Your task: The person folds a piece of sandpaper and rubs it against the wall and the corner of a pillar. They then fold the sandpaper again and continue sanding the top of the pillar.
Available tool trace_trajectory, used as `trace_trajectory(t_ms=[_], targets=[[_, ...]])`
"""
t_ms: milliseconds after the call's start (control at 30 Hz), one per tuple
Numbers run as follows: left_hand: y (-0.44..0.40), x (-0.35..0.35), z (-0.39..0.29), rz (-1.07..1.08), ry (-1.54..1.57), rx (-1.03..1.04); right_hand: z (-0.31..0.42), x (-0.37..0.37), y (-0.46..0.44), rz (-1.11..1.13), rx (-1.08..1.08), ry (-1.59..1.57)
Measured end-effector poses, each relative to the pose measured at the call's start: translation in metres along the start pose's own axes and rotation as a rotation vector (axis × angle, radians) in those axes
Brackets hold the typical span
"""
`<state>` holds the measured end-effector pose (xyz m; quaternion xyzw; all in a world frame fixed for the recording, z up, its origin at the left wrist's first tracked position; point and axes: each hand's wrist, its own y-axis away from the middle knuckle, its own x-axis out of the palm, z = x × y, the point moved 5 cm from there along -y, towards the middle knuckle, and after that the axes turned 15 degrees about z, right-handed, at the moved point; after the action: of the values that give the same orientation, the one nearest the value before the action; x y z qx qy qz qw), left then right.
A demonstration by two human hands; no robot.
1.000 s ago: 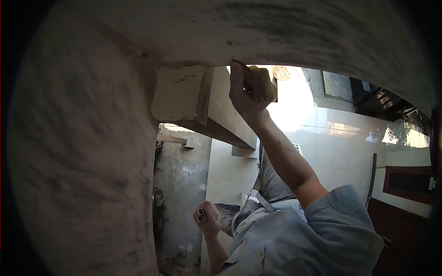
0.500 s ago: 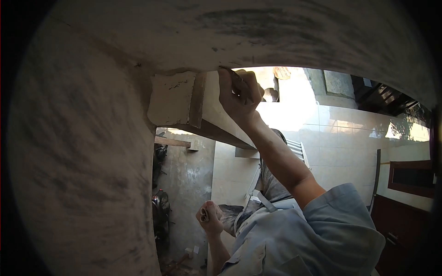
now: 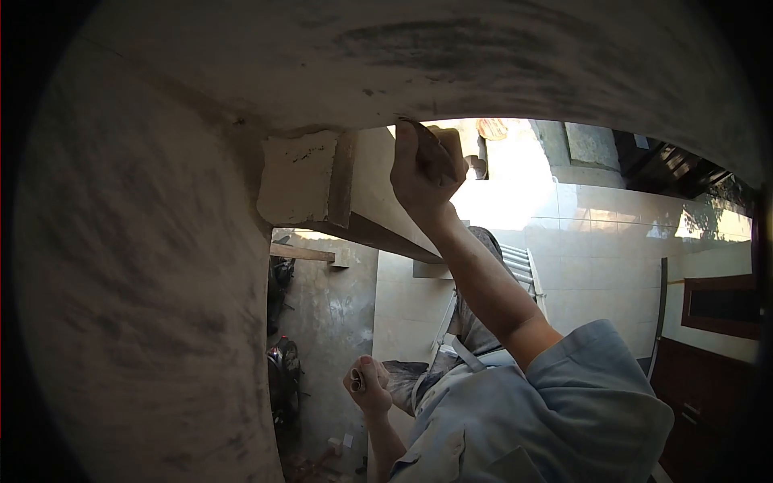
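Raised at the lower edge of the smeared plaster surface (image 3: 515,72), my right hand (image 3: 427,165) is closed around a dark, thin, folded piece (image 3: 435,154). Its thumb points up and its top touches or nearly touches that edge. My left hand (image 3: 368,385) is low beside my body, closed around a small pale rolled piece (image 3: 357,380). Left of my right hand, a squared plastered block end (image 3: 296,181) joins the plaster surface, with a beam running back from it. What the dark piece is, I cannot make out.
A rough plaster wall (image 3: 145,282) fills the left side. Far below lie a tiled floor (image 3: 588,241), a metal ladder (image 3: 523,270), a parked motorcycle (image 3: 283,374) and a wooden bar (image 3: 302,252). A brown door (image 3: 700,402) is at the right.
My right hand first went left along the edge, then slightly back right, still closed on the dark piece. The view has shifted a little, showing more of the ladder. My left hand stays low and closed.
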<state>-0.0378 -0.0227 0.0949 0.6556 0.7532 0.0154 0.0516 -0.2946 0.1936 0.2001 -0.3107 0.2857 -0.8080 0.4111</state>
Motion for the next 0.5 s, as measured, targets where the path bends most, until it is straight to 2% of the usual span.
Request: trace_trajectory(t_ms=[100,133,200,233,333,367,400,467,500], targets=[[-0.002,0.001,-0.002,0.024,-0.042,0.023,0.011,-0.002,-0.012,0.235,-0.070,0.049],[-0.002,0.001,-0.001,0.024,-0.076,0.036,0.013,-0.012,-0.011,0.161,0.029,0.009],[-0.004,-0.001,-0.001,0.000,-0.041,0.020,-0.003,-0.023,-0.009,0.020,0.098,0.024],[-0.004,-0.001,-0.001,-0.014,-0.025,0.007,-0.006,-0.017,-0.006,-0.088,0.058,-0.059],[-0.005,0.004,0.000,0.021,-0.052,-0.003,0.004,0.002,-0.003,0.220,0.006,-0.025],[-0.003,0.003,-0.001,0.020,-0.067,0.002,0.009,-0.003,-0.010,0.211,-0.063,0.042],[-0.004,0.002,-0.002,0.015,-0.078,0.017,0.013,-0.012,-0.009,0.160,0.023,0.062],[-0.004,-0.001,-0.001,0.000,-0.064,0.025,-0.007,-0.026,-0.004,-0.085,0.103,-0.051],[-0.005,-0.001,0.001,-0.005,-0.034,0.021,-0.006,-0.022,-0.001,-0.017,0.124,0.081]])
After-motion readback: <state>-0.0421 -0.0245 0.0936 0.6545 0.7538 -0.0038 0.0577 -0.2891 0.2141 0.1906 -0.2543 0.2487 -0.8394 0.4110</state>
